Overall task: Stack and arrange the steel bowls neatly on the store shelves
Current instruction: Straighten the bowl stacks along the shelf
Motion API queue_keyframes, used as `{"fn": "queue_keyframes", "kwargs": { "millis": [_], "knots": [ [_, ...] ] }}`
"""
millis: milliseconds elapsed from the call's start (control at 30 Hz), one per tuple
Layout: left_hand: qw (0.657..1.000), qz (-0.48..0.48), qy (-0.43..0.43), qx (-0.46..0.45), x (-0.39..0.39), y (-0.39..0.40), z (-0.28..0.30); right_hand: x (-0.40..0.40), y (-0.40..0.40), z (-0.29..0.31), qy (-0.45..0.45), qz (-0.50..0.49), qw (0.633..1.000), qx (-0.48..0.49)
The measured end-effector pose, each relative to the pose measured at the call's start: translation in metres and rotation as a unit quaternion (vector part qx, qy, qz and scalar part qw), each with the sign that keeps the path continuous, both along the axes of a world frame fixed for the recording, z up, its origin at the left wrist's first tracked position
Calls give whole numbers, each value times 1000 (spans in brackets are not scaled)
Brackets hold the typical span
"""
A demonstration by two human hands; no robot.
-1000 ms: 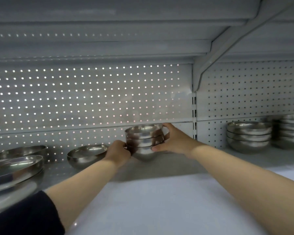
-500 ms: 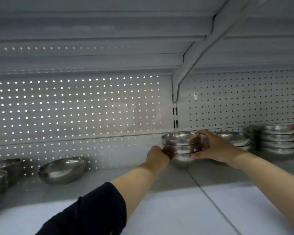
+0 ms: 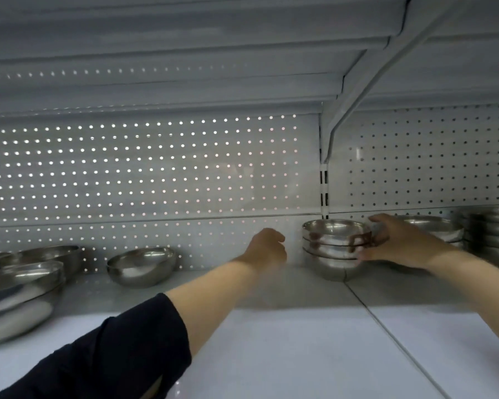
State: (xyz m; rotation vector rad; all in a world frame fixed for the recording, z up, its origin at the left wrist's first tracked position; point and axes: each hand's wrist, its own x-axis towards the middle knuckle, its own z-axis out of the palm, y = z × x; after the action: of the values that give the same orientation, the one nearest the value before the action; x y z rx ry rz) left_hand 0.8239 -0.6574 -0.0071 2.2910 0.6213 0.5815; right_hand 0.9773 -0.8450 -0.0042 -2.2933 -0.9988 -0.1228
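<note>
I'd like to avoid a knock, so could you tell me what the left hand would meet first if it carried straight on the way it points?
Probably the perforated back panel. The left hand points up and away, passing left of the bowl stack, though depth is unclear.

No text, label, brand, number or sign can be read anywhere in the view.
</note>
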Motion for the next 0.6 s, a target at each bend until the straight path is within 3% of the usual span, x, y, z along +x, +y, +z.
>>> {"fn": "queue_keyframes", "kwargs": {
  "millis": [100, 167, 233, 300, 433, 533, 600],
  "knots": [
    [998, 35, -36, 44, -65, 25, 19, -12, -1, 19, -50, -25, 998, 3],
    [994, 63, -70, 59, -124, 36, 24, -22, 8, 29, -54, 7, 997, 60],
    [982, 93, -93, 138, -187, 49, 23, -43, 26, 32, -50, 59, 992, 99],
    [960, 141, -103, 218, -245, 61, 21, -86, 53, 31, -55, 119, 989, 73],
    [923, 240, -109, 282, -332, 89, 14, -192, 111, 21, -102, 264, 959, -3],
    [902, 307, -92, 289, -374, 113, 3, -253, 160, 13, -89, 352, 932, -15],
    [903, 341, -19, 260, -388, 134, -9, -287, 189, 9, -94, 376, 921, -36]
  ]
}}
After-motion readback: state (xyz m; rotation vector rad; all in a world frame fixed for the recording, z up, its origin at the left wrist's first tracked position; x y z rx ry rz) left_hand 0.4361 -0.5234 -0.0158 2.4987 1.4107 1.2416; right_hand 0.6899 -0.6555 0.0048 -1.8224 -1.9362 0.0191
